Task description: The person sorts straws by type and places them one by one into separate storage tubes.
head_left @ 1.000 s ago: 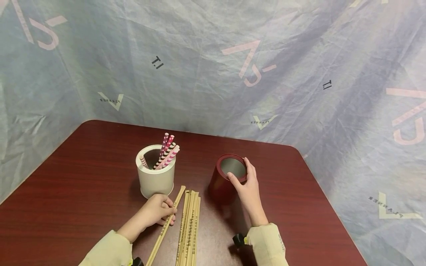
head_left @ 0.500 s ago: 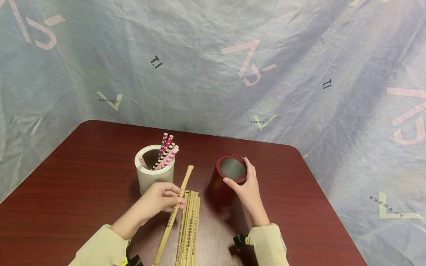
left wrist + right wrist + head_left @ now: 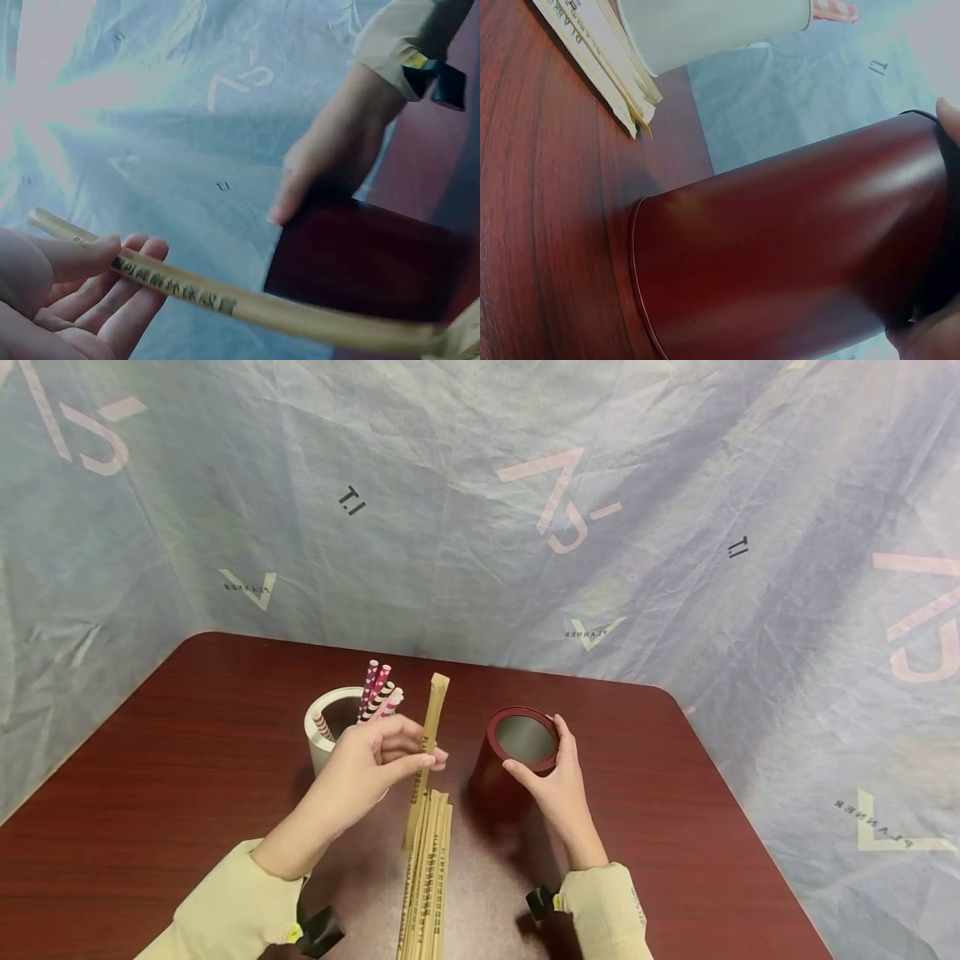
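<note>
My left hand point(image 3: 367, 768) pinches a straw in a printed brown paper wrapper point(image 3: 434, 706) between thumb and fingers. The wrapped straw is tilted, its top end raised above the table. In the left wrist view the thumb lies across this straw point(image 3: 195, 294). My right hand point(image 3: 558, 793) grips the rim of a dark red canister point(image 3: 501, 785), thumb on the near side and fingers on the far side. The canister stands upright on the table, its mouth facing up. Between the two hands lies a bundle of wrapped straws point(image 3: 429, 885), partly behind the held one.
Behind my left hand stands a white canister point(image 3: 318, 747) with several patterned straws point(image 3: 375, 693) in it; the hand covers part of it. A grey printed cloth point(image 3: 450, 527) hangs behind the dark red-brown table point(image 3: 637, 760).
My left hand has lifted the wrapped straw up and away from me, bringing it more upright and to the right. My right hand stays on the red canister, its thumb slightly lower on the rim.
</note>
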